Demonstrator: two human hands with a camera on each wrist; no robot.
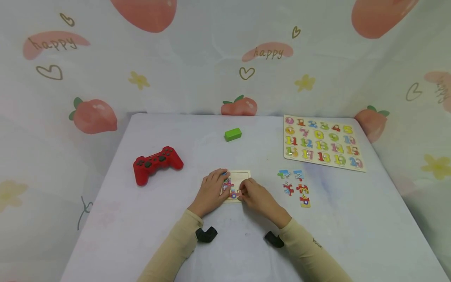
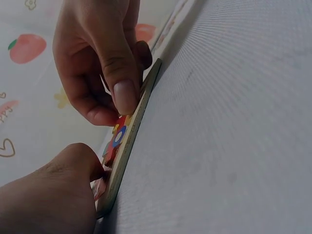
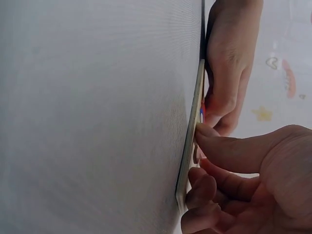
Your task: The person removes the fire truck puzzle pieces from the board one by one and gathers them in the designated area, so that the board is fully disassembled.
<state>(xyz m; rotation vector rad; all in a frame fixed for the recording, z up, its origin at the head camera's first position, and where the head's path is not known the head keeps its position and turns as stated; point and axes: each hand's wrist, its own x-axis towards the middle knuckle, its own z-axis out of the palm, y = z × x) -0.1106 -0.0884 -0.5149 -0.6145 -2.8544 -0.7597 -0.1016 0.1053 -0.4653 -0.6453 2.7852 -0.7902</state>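
Note:
A small wooden jigsaw board (image 1: 241,177) lies on the table, with colourful pieces (image 1: 234,194) fitted along its left and lower parts. My left hand (image 1: 210,192) rests on the board's left side, fingers near the upper corner and bent thumb pressing on the pieces. Over the right half, my right hand (image 1: 260,199) pinches a jigsaw piece (image 3: 196,154) between thumb and fingers at the lower edge; most of that piece is hidden. In the left wrist view, a red piece with a blue ring (image 2: 118,136) sits beside the right fingertips.
Several loose jigsaw pieces (image 1: 288,189) lie right of the board. A number puzzle board (image 1: 322,141) stands at the back right. A green block (image 1: 233,134) is at the back, a red game controller (image 1: 157,164) to the left. Black wrist mounts (image 1: 206,234) sit by the sleeves.

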